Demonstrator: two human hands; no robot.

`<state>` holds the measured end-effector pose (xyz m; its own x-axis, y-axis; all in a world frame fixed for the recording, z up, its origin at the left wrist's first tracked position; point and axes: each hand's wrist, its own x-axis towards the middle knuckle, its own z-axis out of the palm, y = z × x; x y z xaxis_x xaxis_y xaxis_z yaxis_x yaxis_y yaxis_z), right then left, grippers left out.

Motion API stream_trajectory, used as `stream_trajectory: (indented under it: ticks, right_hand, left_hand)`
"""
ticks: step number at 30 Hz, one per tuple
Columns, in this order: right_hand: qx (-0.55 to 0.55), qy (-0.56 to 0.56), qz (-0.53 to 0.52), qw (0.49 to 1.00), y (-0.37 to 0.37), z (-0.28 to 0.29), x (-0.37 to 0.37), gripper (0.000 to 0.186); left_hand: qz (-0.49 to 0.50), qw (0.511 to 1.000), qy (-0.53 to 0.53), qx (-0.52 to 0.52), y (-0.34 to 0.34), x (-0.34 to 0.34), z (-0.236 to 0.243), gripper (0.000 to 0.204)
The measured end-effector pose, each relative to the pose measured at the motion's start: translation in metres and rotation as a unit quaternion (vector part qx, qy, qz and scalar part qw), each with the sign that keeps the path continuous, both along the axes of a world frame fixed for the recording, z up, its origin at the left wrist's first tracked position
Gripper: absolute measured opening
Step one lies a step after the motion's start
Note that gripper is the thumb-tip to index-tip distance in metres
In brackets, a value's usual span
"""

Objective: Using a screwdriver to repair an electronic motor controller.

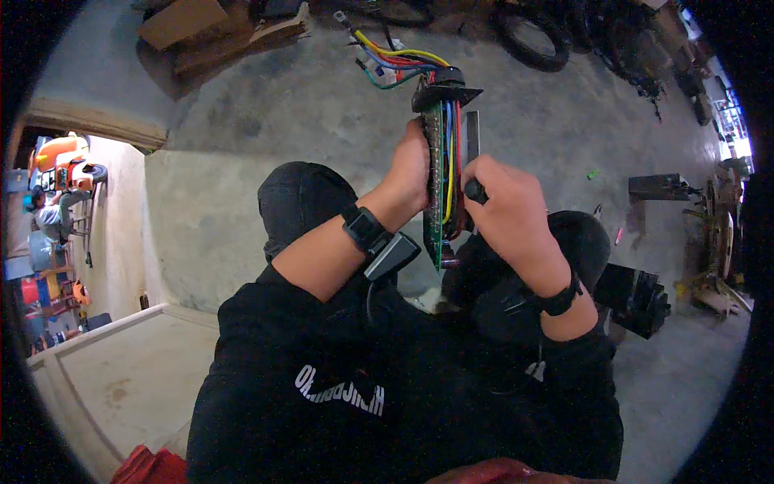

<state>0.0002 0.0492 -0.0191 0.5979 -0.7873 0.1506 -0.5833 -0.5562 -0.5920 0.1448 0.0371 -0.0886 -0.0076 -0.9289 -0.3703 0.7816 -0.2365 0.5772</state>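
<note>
My left hand point(409, 165) grips a long green circuit board point(436, 181) from its left side, holding it on edge above my lap. Red, blue and yellow wires run along the board and pass through a black end plate point(447, 95) at its far end. Beyond the plate, a loose bundle of coloured wires point(395, 56) fans out to the left. Close against the board's right side, my right hand point(508, 194) is closed around a tool with a black handle and a flat grey blade point(473, 133). Whether the blade touches the board I cannot tell.
Grey concrete floor point(242, 194) spreads around my knees. To the right lie a dark metal case point(657, 187) and a black box point(637, 302). Tyres point(528, 36) rest at the far side, near cardboard point(181, 22). Through a left opening, another person point(52, 218) is by an orange vehicle point(63, 157).
</note>
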Motion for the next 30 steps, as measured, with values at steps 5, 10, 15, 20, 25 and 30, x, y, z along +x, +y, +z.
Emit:
stream_trajectory:
  ticks: [5, 10, 15, 20, 25, 30]
  right_hand:
    - [-0.031, 0.071, 0.007, 0.997, 0.004, 0.005, 0.002, 0.025]
    - [-0.042, 0.059, -0.013, 0.997, 0.008, 0.013, 0.000, 0.023]
    - [-0.011, 0.073, -0.031, 0.997, 0.016, 0.050, -0.007, 0.026]
    - [-0.041, -0.047, -0.052, 0.997, -0.005, 0.100, -0.025, 0.048]
    - [-0.064, -0.351, -0.035, 0.933, -0.037, 0.099, -0.025, 0.063]
    - [0.006, -0.505, 0.000, 0.863, -0.051, 0.061, -0.027, 0.057]
  left_hand:
    - [-0.026, 0.999, -0.010, 0.027, 0.007, -0.002, -0.003, 0.039]
    - [-0.056, 0.998, 0.030, 0.002, 0.008, -0.007, -0.003, 0.035]
    - [-0.093, 0.992, 0.080, 0.029, 0.004, -0.015, -0.002, 0.046]
    - [-0.137, 0.985, 0.093, 0.041, 0.004, -0.014, -0.001, 0.046]
    - [-0.192, 0.979, 0.038, 0.061, 0.014, -0.010, 0.020, 0.038]
    - [-0.222, 0.960, -0.159, -0.067, 0.035, 0.009, 0.018, 0.039]
